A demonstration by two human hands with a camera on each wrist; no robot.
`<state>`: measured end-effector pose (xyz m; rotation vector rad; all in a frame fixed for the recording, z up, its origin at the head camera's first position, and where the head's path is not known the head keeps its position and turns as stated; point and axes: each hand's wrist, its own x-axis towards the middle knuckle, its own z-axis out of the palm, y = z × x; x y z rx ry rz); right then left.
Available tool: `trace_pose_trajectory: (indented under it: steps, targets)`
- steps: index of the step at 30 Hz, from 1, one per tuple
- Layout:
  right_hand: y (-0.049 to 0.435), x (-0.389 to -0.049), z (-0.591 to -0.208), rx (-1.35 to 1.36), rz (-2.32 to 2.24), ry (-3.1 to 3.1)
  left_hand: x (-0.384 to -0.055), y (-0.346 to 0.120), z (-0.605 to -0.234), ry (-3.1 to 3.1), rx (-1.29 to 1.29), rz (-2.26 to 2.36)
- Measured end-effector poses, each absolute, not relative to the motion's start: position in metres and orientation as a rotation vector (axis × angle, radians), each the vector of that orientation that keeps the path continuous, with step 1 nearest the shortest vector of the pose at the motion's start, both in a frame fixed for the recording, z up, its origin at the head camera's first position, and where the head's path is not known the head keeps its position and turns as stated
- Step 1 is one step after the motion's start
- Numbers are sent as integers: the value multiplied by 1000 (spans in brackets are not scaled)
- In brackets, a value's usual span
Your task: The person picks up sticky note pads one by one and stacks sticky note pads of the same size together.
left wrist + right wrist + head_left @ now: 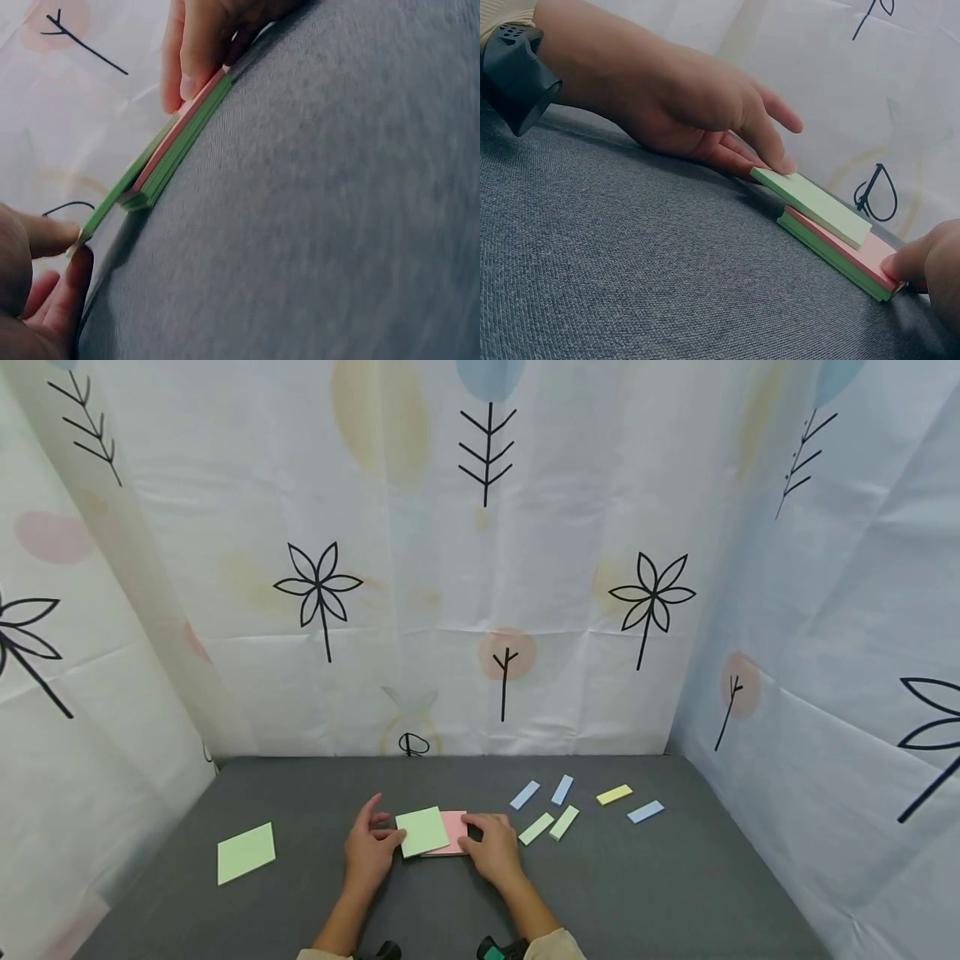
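In the head view my left hand [367, 853] pinches a light green sticky note pad [422, 832] at its left edge. That pad is slightly raised on its left side and overlaps a pink sticky note pad [456, 832]. The pink pad lies on top of green pads [832, 262], which show as a layered edge in the right wrist view. My right hand [492, 850] grips the right edge of this stack, thumb [911, 264] at the pink top. How many green pads lie underneath cannot be made out.
A separate green sticky note pad [246, 853] lies at the left of the grey table [645, 902]. Right of the stack are narrow sticky pads: several blue [646, 812] and green [536, 829], and one yellow [614, 795]. Patterned curtains [450, 693] enclose the back and sides.
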<state>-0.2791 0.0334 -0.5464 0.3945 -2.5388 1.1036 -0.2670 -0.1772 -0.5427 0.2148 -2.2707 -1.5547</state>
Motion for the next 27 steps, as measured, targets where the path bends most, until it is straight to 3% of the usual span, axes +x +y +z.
trace_pose_trajectory:
  steps: [27]
  targets:
    - [32,-280,-547,358,1154,-2460,-257,-150,-539,-2240,83,-1706]
